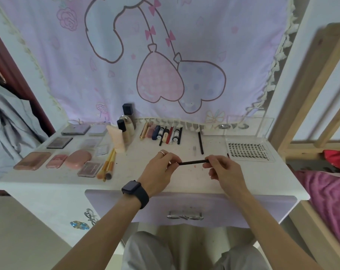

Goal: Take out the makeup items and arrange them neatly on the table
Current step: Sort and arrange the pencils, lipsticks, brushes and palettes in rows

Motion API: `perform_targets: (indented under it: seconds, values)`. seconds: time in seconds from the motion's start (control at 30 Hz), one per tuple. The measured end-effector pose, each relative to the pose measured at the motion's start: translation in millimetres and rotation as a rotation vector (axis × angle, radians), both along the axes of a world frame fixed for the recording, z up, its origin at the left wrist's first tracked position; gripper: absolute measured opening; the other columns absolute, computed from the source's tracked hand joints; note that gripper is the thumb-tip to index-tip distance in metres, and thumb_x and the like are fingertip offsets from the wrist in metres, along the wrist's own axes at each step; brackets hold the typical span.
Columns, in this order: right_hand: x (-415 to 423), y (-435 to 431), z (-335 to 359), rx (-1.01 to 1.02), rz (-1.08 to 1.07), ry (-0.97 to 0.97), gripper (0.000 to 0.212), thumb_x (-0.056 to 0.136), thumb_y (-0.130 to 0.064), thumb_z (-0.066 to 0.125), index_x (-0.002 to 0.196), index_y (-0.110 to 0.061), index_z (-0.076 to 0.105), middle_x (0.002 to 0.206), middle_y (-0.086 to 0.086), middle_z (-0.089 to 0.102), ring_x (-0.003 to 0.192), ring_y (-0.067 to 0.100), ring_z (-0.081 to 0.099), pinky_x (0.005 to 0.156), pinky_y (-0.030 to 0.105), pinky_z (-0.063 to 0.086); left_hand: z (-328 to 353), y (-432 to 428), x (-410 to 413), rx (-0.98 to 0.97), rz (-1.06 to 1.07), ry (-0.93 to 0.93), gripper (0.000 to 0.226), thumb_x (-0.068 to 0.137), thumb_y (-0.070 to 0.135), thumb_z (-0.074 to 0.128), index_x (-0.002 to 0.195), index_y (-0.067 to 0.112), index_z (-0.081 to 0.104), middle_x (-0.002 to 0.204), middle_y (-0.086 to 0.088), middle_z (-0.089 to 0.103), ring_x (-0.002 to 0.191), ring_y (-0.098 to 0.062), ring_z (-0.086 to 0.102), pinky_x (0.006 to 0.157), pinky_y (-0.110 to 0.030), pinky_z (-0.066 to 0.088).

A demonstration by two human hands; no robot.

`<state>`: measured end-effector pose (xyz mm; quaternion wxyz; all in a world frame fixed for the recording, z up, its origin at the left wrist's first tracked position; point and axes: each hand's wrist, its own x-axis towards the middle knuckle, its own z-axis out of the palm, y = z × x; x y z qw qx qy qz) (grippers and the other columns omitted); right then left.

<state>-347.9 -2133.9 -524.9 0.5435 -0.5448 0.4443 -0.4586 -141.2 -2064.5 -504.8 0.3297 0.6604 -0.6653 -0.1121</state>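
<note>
Both hands hold a thin black makeup pencil level above the white table. My left hand pinches its left end and my right hand pinches its right end. Palettes and compacts lie in rows at the left. Beside them lie yellow-handled brushes. A pink tube and bottles stand at the back middle. A row of lipsticks and mascaras lies behind my hands, with another black pencil to its right.
A false-lash tray lies at the right, in front of a clear acrylic box. A pink cartoon cloth hangs behind the table. The purple drawer below is shut. A wooden frame and pink blanket stand at the right.
</note>
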Motion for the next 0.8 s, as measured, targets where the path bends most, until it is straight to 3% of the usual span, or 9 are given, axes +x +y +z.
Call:
perform_targets:
  seconds: [0.2, 0.27, 0.4, 0.47, 0.53, 0.6, 0.67, 0.8]
  values:
    - [-13.6, 10.0, 5.4, -0.017, -0.032, -0.054, 0.018, 0.102, -0.018, 0.059, 0.097, -0.011, 0.074, 0.074, 0.002, 0.073, 0.056, 0.01, 0.059, 0.057, 0.022, 0.054, -5.7, -1.0, -12.4, 0.002, -0.082, -0.078, 0.028, 0.106, 0.025, 0.043, 0.127, 0.022, 0.061, 0.099, 0.005, 0.064, 0.092, -0.013, 0.053, 0.079, -0.025, 0.045]
    - [-20.3, 15.5, 8.6, -0.04, 0.009, -0.015, 0.018, 0.1, -0.021, 0.063, 0.093, -0.014, 0.077, 0.072, 0.003, 0.072, 0.056, 0.012, 0.058, 0.058, 0.023, 0.054, -3.2, 2.9, -16.5, -0.12, -0.104, -0.182, 0.026, 0.104, 0.023, 0.049, 0.123, 0.017, 0.065, 0.095, 0.002, 0.064, 0.087, -0.017, 0.054, 0.071, -0.028, 0.047]
    - [-44.7, 19.0, 16.4, -0.082, 0.05, -0.014, 0.02, 0.097, -0.02, 0.066, 0.083, -0.02, 0.081, 0.071, 0.007, 0.072, 0.057, 0.012, 0.059, 0.057, 0.021, 0.053, 2.1, 4.3, -18.0, -0.487, -0.205, -0.532, 0.017, 0.091, 0.019, 0.063, 0.099, 0.008, 0.074, 0.072, -0.001, 0.065, 0.061, -0.021, 0.056, 0.053, -0.026, 0.048]
    - [-51.9, 19.7, 17.5, -0.104, 0.083, 0.006, 0.02, 0.097, -0.02, 0.067, 0.083, -0.022, 0.081, 0.07, 0.007, 0.072, 0.057, 0.011, 0.06, 0.056, 0.021, 0.053, 3.9, 3.0, -23.2, -0.521, -0.242, -0.561, 0.013, 0.088, 0.015, 0.067, 0.096, 0.008, 0.074, 0.071, 0.0, 0.064, 0.059, -0.021, 0.055, 0.052, -0.027, 0.048]
    - [-59.5, 19.2, 17.5, -0.146, 0.072, 0.029, 0.02, 0.096, -0.017, 0.067, 0.082, -0.019, 0.08, 0.069, 0.008, 0.072, 0.056, 0.012, 0.061, 0.055, 0.02, 0.053, 2.0, 3.1, -28.7, -0.413, -0.252, -0.502, 0.012, 0.088, 0.009, 0.071, 0.099, 0.009, 0.074, 0.073, 0.0, 0.065, 0.061, -0.02, 0.054, 0.056, -0.028, 0.049]
    - [-78.9, 12.0, 17.6, -0.193, -0.042, 0.031, 0.016, 0.095, -0.012, 0.068, 0.084, -0.015, 0.079, 0.067, 0.009, 0.071, 0.054, 0.012, 0.06, 0.053, 0.02, 0.051, 1.3, 4.6, -23.0, -0.209, -0.183, -0.273, 0.015, 0.096, 0.01, 0.062, 0.106, 0.013, 0.073, 0.08, 0.004, 0.066, 0.068, -0.014, 0.055, 0.065, -0.029, 0.051]
    - [-111.1, 0.6, 18.0, -0.176, -0.159, -0.011, 0.012, 0.094, -0.012, 0.069, 0.087, -0.012, 0.079, 0.067, 0.007, 0.07, 0.052, 0.011, 0.057, 0.052, 0.018, 0.051, -0.3, 5.9, -0.6, -0.056, -0.057, -0.086, 0.021, 0.102, 0.018, 0.052, 0.106, 0.021, 0.072, 0.082, 0.012, 0.066, 0.074, -0.006, 0.058, 0.071, -0.019, 0.046]
    - [-137.2, -7.7, 5.9, -0.045, -0.158, -0.13, 0.011, 0.091, -0.018, 0.071, 0.09, -0.014, 0.081, 0.073, 0.007, 0.072, 0.055, 0.01, 0.057, 0.056, 0.017, 0.052, -1.3, 6.0, 25.0, -0.008, 0.081, 0.077, 0.018, 0.103, 0.025, 0.051, 0.103, 0.03, 0.069, 0.087, 0.017, 0.07, 0.076, 0.003, 0.061, 0.069, -0.007, 0.043]
